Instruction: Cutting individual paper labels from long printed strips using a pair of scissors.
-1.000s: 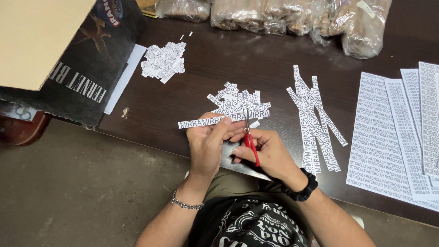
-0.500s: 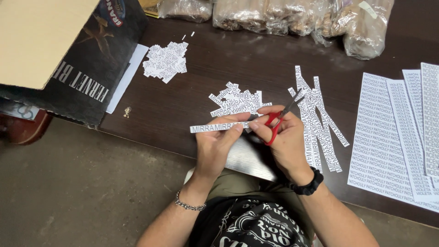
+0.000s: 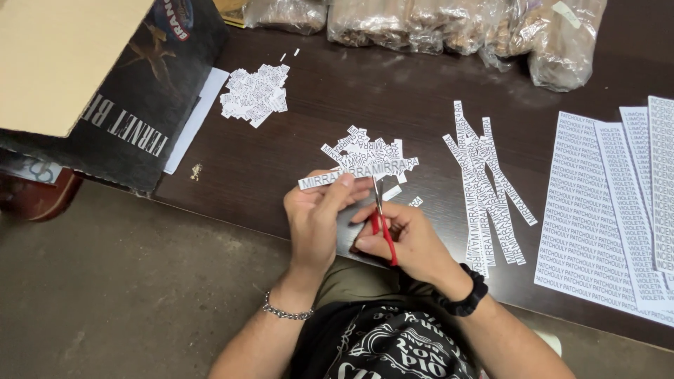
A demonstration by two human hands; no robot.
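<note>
Head view: we see our left hand (image 3: pixel 316 217) pinching a printed paper strip (image 3: pixel 330 179) flat just above the near edge of the dark counter (image 3: pixel 393 98); thumb and fingers close on its left part. Our right hand (image 3: pixel 411 242) works red-handled scissors (image 3: pixel 382 224), fingers closed through the loops, blades nearly shut and pointing up at the strip where it meets a pile of cut labels (image 3: pixel 368 154).

Progress, as we judge it: well under way, far from done. Two heaps of small cut labels are on the counter, the one at the blades and a second pile (image 3: pixel 254 92) further left. A few stray bits (image 3: pixel 415 201) lie just right of the scissors. Left to cut: a bundle of long strips (image 3: pixel 484 182) criss-crossed right of the hands, and several uncut printed sheets (image 3: pixel 597 210) overlapping at the far right edge.

Containers: an open cardboard box (image 3: pixel 105 91) with a dark printed side sits at the left corner, flap up; inside not visible, we cannot tell contents. Clear plastic bags (image 3: pixel 449 28) line the far edge, filled with something brownish, too blurred to name. A white sheet (image 3: pixel 193 123) pokes out beside the box.
</note>
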